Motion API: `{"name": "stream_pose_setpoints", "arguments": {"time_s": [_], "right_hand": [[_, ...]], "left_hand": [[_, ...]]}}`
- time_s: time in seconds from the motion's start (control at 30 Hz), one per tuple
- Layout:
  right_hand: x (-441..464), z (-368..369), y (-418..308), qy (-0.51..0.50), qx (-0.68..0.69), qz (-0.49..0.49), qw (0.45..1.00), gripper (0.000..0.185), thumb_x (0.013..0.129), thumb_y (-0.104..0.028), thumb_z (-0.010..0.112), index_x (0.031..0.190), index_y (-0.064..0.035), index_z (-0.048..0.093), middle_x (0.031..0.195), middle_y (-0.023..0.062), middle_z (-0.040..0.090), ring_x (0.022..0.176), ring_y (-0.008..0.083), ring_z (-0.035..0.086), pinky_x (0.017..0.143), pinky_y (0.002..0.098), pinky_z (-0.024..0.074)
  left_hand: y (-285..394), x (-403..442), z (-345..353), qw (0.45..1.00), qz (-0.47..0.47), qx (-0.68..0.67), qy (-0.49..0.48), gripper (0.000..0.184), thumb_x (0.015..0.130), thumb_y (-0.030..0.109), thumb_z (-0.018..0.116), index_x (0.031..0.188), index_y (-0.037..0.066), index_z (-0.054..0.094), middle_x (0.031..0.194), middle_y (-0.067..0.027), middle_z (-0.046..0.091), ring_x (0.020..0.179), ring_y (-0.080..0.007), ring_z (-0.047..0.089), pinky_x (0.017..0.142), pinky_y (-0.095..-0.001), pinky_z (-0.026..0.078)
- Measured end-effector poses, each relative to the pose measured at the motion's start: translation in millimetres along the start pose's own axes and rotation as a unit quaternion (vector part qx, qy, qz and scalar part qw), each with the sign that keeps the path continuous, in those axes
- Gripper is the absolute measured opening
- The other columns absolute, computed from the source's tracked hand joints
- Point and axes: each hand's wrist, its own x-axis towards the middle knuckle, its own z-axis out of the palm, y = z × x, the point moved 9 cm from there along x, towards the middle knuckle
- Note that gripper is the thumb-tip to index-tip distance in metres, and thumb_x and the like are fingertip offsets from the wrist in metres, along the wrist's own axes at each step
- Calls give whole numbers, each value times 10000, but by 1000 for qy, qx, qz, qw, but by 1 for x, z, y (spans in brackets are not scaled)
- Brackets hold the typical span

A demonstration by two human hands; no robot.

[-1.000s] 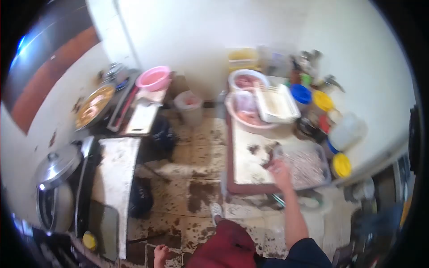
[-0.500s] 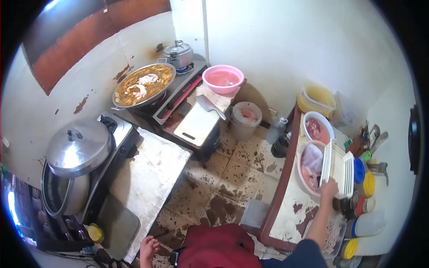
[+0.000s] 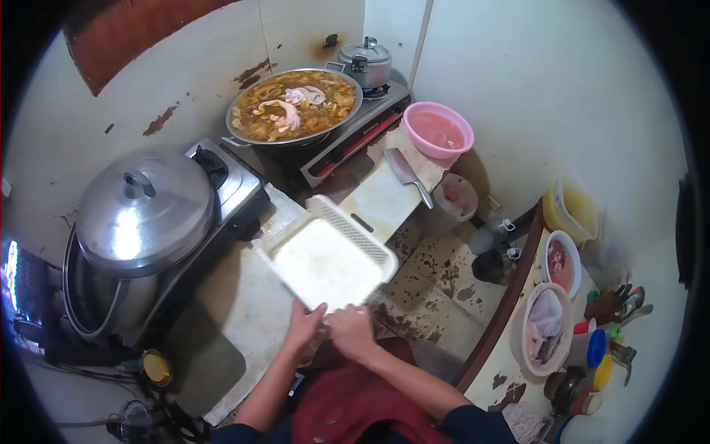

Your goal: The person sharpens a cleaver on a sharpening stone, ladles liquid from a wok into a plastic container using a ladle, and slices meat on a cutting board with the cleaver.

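Observation:
Both hands grip the near edge of a white plastic basket with slotted sides and a flat bottom. It is held in front of my body, over the front end of the left worktop. My left hand is closed on the edge, close beside my right hand, which is closed on it too. Just beyond the basket lies a white cutting board, partly covered by it. A cleaver rests on the board, near a pink basin of reddish liquid.
A wide pan of stew and a lidded pot sit on the back stove. A large lidded pot is at left. The right counter holds a basin of meat, a bowl and several jars. A bucket stands on the floor.
The basket has moved left from beside the basins on the right counter to in front of me. My left hand has come up and taken hold of it. My view has shifted left.

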Motion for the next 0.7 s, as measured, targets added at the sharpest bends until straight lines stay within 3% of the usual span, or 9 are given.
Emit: {"name": "stream_pose_setpoints", "arguments": {"time_s": [0.07, 0.17, 0.33, 0.37, 0.43, 0.47, 0.53, 0.63, 0.7], "right_hand": [[18, 9, -14, -50, 57, -14, 997, 328, 765, -245, 672, 1062, -110, 632, 1011, 68, 593, 971, 233, 548, 905, 417, 385], [37, -23, -11, -55, 144, -49, 987, 409, 784, -270, 696, 1137, -83, 608, 1121, 117, 567, 1068, 269, 530, 974, 437, 368], [11, -28, 167, -88, 267, 162, 946, 360, 826, -221, 650, 1138, -51, 592, 1136, 143, 547, 1059, 328, 548, 948, 410, 429], [-2, -24, 217, -119, 238, 213, 940, 359, 837, -220, 640, 1146, -45, 588, 1142, 148, 547, 1063, 337, 552, 932, 407, 447], [-37, -46, 304, -171, 178, 323, 913, 367, 853, -225, 626, 1170, -43, 585, 1159, 159, 540, 1100, 337, 546, 919, 414, 458], [-52, -75, 345, -148, 157, 366, 905, 363, 850, -217, 625, 1170, -50, 590, 1143, 163, 549, 1098, 338, 549, 918, 414, 458], [-101, -115, 409, -105, 128, 463, 871, 355, 844, -201, 624, 1170, -63, 600, 1112, 173, 567, 1093, 338, 554, 915, 415, 459], [-187, -184, 485, 97, 114, 538, 829, 317, 839, -190, 610, 1128, -59, 616, 1057, 184, 602, 1030, 358, 581, 894, 426, 470], [-280, -213, 522, 324, 83, 575, 746, 252, 785, -54, 607, 1031, -1, 622, 1000, 222, 621, 874, 354, 628, 796, 403, 499]], "left_hand": [[-16, 39, -43, 994, 71, 42, 71, 498, 871, 89, 556, 1328, -2, 379, 1105, -152, 589, 900, -265, 633, 732, -440, 554], [-26, 62, -111, 965, 142, 84, 202, 460, 804, -22, 479, 1260, -54, 431, 1110, -182, 599, 966, -241, 605, 811, -361, 502], [-2, 53, -141, 940, 150, 138, 275, 527, 823, 9, 500, 1329, -76, 381, 1288, -228, 484, 1193, -309, 488, 1017, -389, 381], [17, 30, -137, 881, 147, 275, 356, 558, 838, 61, 560, 1341, -76, 362, 1368, -238, 385, 1260, -317, 406, 1067, -386, 314], [30, 3, -149, 727, 267, 446, 448, 613, 834, 86, 628, 1365, -34, 348, 1324, -214, 444, 1239, -306, 439, 1064, -402, 342], [52, -2, -130, 802, 314, 261, 435, 573, 851, 90, 631, 1337, -37, 354, 1312, -222, 456, 1230, -319, 464, 1045, -418, 380], [64, 43, -108, 833, 334, 140, 419, 504, 903, 50, 531, 1364, 23, 331, 1301, -202, 448, 1103, -292, 543, 830, -368, 525], [164, 54, 107, 857, 365, 214, 294, 542, 792, -47, 551, 1306, -3, 383, 1164, -202, 499, 941, -303, 560, 732, -392, 539], [170, 97, 191, 909, 317, 228, 144, 556, 808, 45, 587, 1322, -1, 380, 1209, -212, 507, 988, -306, 569, 761, -424, 546]]}}
